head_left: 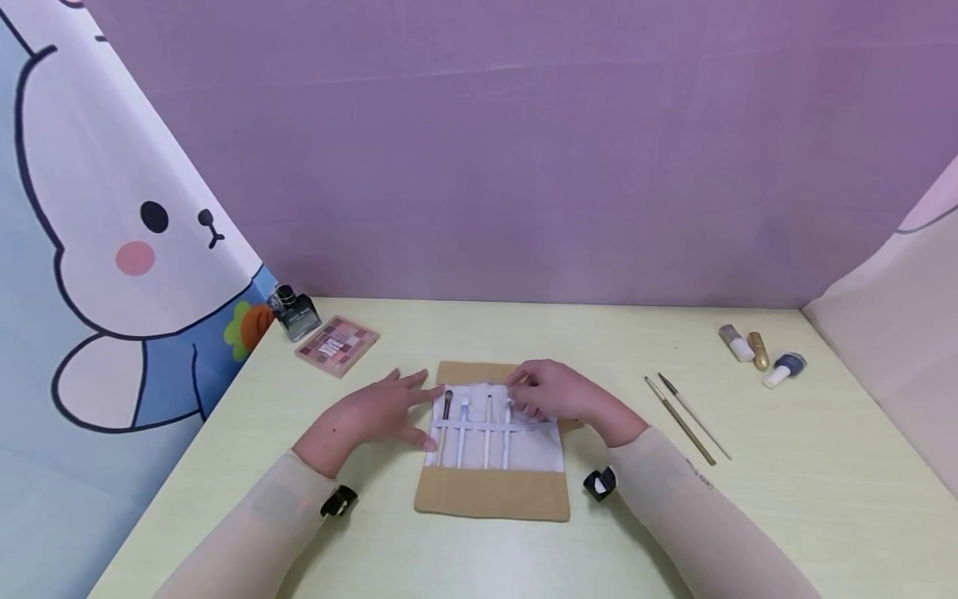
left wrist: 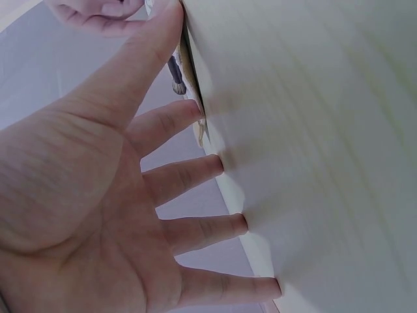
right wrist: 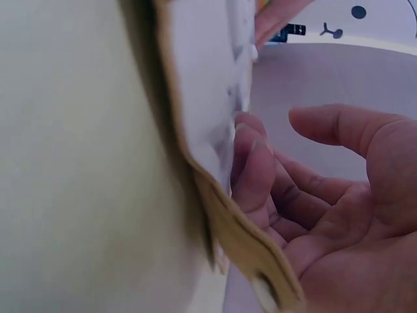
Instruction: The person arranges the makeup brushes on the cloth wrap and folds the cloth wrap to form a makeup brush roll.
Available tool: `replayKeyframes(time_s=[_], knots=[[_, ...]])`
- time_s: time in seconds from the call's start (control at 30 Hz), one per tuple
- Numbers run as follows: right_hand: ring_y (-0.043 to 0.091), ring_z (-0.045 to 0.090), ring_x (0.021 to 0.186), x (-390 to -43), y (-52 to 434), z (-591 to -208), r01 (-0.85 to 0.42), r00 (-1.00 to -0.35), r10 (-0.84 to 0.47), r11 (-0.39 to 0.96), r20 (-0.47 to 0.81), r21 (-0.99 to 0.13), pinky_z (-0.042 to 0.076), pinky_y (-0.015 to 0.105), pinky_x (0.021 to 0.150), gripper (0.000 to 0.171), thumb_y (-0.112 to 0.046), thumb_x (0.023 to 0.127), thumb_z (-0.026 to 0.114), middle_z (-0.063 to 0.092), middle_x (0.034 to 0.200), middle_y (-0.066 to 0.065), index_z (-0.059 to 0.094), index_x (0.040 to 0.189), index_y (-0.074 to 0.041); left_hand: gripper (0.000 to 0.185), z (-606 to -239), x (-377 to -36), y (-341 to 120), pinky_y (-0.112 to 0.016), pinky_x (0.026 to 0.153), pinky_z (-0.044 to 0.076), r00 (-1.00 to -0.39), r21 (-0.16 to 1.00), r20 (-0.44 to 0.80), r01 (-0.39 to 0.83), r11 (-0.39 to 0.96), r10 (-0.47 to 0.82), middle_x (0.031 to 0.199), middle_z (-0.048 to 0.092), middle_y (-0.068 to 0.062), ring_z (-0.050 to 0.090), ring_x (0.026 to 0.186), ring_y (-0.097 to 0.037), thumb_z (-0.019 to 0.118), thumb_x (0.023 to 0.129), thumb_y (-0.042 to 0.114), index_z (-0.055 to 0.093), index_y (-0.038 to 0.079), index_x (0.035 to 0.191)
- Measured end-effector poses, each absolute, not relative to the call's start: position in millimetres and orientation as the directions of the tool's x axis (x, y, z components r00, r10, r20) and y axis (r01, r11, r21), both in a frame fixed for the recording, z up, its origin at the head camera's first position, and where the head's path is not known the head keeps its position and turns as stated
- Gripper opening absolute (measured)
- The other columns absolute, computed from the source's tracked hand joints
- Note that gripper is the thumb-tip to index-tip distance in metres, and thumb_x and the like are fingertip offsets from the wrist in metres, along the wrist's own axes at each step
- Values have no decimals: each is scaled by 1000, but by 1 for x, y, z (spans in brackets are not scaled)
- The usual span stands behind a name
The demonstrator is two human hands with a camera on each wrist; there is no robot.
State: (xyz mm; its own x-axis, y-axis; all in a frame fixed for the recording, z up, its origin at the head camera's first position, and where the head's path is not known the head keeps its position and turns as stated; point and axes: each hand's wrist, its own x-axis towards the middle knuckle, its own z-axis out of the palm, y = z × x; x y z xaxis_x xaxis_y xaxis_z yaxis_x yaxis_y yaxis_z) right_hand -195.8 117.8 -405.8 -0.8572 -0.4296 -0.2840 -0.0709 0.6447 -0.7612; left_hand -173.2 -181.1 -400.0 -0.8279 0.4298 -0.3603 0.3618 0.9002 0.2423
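A tan brush roll (head_left: 491,497) with a pale lining lies unfolded on the table. Several makeup brushes (head_left: 446,409) stand side by side under its elastic band (head_left: 474,426), one with a dark head. My left hand (head_left: 377,409) is spread at the roll's left edge, thumb and index finger touching it; the left wrist view shows straight fingers meeting the tabletop. Over the upper right of the lining is my right hand (head_left: 557,393). Its loosely bent fingers (right wrist: 257,173) touch the lining while the thumb stands apart. I see nothing held there. A tan strap (right wrist: 244,238) sticks out below it.
Two loose brushes (head_left: 681,420) lie to the right of the roll. Small cosmetic bottles (head_left: 786,366) and a gold tube (head_left: 758,351) are at the far right. An eyeshadow palette (head_left: 338,345) and a dark perfume bottle (head_left: 296,313) occupy the back left corner.
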Motion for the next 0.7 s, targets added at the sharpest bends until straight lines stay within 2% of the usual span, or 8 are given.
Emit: replayKeyframes(time_s=[0.2, 0.37, 0.7], knots=[[21, 70, 85, -198, 130, -394, -79, -882, -399, 650, -251, -756, 60, 32, 75, 36, -25, 107, 60, 77, 105, 10, 66, 136, -4, 96, -400, -173, -181, -69, 124, 38, -829, 245, -359, 361, 900, 430, 176, 30, -21, 24, 159, -62, 85, 85, 57, 46, 20, 164], [26, 72, 88, -198, 145, -385, -91, -897, -393, 617, -205, -782, 62, 34, 76, 39, -24, 105, 60, 77, 111, 18, 65, 136, -2, 96, -399, -173, -180, -70, 125, 37, -830, 251, -359, 356, 900, 428, 176, 30, -21, 23, 159, -62, 85, 85, 57, 46, 20, 164], [36, 75, 99, -197, 186, -374, -105, -936, -329, 599, -124, -794, 64, 35, 83, 42, -26, 108, 60, 72, 118, 25, 62, 139, 2, 96, -399, -172, -180, -70, 124, 37, -824, 246, -363, 366, 898, 435, 176, 30, -22, 24, 158, -63, 84, 84, 58, 46, 20, 164]])
